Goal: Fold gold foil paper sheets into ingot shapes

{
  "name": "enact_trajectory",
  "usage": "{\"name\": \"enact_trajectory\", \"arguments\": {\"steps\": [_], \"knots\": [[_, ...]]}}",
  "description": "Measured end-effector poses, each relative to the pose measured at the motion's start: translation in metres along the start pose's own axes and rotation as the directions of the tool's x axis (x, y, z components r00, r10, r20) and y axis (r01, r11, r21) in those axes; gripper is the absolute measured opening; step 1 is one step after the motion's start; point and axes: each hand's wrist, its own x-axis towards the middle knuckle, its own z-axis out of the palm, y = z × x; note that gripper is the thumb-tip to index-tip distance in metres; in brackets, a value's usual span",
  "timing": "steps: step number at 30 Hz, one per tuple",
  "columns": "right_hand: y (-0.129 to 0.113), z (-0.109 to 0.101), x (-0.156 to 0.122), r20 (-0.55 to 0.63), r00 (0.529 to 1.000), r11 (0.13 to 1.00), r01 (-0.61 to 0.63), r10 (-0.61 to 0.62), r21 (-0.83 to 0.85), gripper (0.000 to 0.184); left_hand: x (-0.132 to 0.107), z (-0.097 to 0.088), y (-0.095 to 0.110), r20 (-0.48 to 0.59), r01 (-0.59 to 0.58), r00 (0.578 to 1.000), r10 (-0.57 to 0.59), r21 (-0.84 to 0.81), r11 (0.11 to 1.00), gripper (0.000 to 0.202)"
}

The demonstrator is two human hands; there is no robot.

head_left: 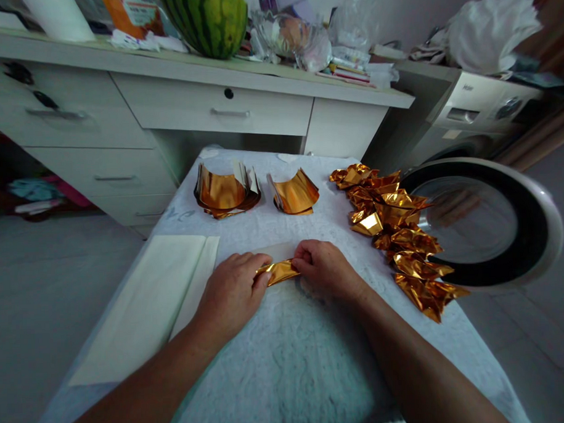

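Note:
A folded strip of gold foil paper [283,272] lies between my two hands, just above or on the cloth-covered table [296,365]. My left hand [236,287] pinches its left end between thumb and fingers. At the other end, my right hand [328,268] grips the strip with curled fingers. Behind the hands stand two stacks of curved gold sheets, a larger left stack [223,190] and a smaller right stack [296,191]. Several folded gold foil pieces [393,214] lie in a crooked row to the right.
White paper sheets [141,296] lie along the table's left side. The open round door of a washing machine [548,221] reaches close to the table's right edge. Beyond the table, a white desk [259,76] carries a watermelon [205,20], plastic bags and other clutter.

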Motion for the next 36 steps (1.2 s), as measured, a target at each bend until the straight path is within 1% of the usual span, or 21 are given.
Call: {"name": "enact_trajectory", "arguments": {"steps": [2,4,7,11,16,18,20,23,25,28,31,34,36], "knots": [[0.001,0.0,0.0,-0.006,1.0,0.999,-0.006,0.006,0.035,0.005,0.0,0.001,0.0,0.018,0.002,1.0,-0.002,0.013,1.0,0.022],[0.003,0.0,-0.001,-0.034,0.999,0.999,-0.005,0.006,0.04,0.011,0.001,0.002,0.0,0.026,0.002,1.0,-0.002,0.02,1.0,0.022],[0.003,0.0,-0.003,-0.08,0.997,1.0,0.003,-0.004,-0.014,0.018,0.002,0.002,0.001,0.023,0.003,1.0,-0.004,0.033,0.999,0.022],[-0.001,0.001,-0.005,-0.063,0.997,0.998,-0.046,0.042,-0.053,0.013,0.001,0.002,0.001,0.021,0.0,1.0,-0.001,0.044,0.999,0.021],[-0.008,0.002,-0.006,-0.057,0.995,0.994,-0.087,0.083,-0.069,0.012,0.001,0.005,-0.002,0.008,-0.026,1.0,0.025,0.035,0.999,0.022],[-0.01,0.003,-0.006,-0.061,0.994,0.993,-0.093,0.089,-0.067,0.012,0.001,0.006,-0.002,-0.004,-0.036,0.999,0.036,0.026,0.999,0.023],[-0.011,0.004,-0.006,-0.07,0.993,0.994,-0.094,0.09,-0.06,0.011,0.0,0.007,-0.001,-0.04,-0.042,0.998,0.043,0.039,0.998,0.023],[-0.012,0.004,-0.007,-0.084,0.993,0.995,-0.092,0.089,-0.038,0.008,-0.002,0.007,0.005,-0.106,-0.039,0.993,0.05,0.111,0.993,0.023],[-0.012,0.004,-0.007,-0.085,0.994,0.997,-0.07,0.069,-0.014,0.007,-0.003,0.006,0.008,-0.119,-0.053,0.99,0.072,0.151,0.987,0.024],[-0.011,0.005,-0.007,-0.096,0.995,1.0,-0.014,0.017,0.028,0.007,-0.003,0.008,0.01,-0.078,-0.114,0.989,0.129,0.174,0.978,0.027],[-0.01,0.006,-0.008,-0.113,0.993,0.998,0.027,-0.021,0.053,0.008,-0.001,0.01,0.006,-0.001,-0.172,0.985,0.174,0.158,0.972,0.03],[-0.009,0.006,-0.008,-0.112,0.992,0.997,0.06,-0.055,0.049,0.008,0.001,0.012,0.003,0.049,-0.194,0.981,0.19,0.12,0.974,0.032],[-0.009,0.006,-0.007,-0.099,0.993,0.996,0.07,-0.064,0.057,0.01,0.0,0.012,0.003,0.056,-0.195,0.98,0.19,0.112,0.974,0.032]]}}
